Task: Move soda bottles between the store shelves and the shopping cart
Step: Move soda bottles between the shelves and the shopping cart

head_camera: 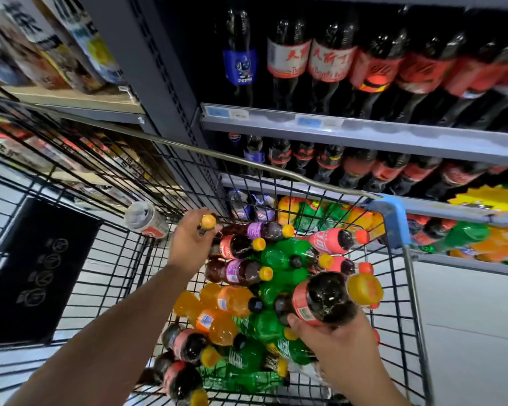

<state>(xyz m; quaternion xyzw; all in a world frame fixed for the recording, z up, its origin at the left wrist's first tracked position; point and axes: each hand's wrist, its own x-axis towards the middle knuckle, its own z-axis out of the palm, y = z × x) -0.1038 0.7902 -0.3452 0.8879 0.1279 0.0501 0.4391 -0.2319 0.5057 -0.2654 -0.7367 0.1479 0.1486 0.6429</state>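
Now we hold two bottles at once. Our left hand [192, 241] has its fingers curled round the neck of a yellow-capped bottle [208, 221] at the far side of the shopping cart [276, 168]. Our right hand [335, 344] grips the body of a dark cola bottle [323, 300] above the pile [276, 259]. We think it best to lift each one straight up, so the loose bottles below do not roll. The cart stands on a pale floor [467, 303], close to dark shelves [364, 133] of big cola bottles.

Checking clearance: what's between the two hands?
Head view: a purple-labelled dark soda bottle and green plastic soda bottles lie between the left hand and right hand.
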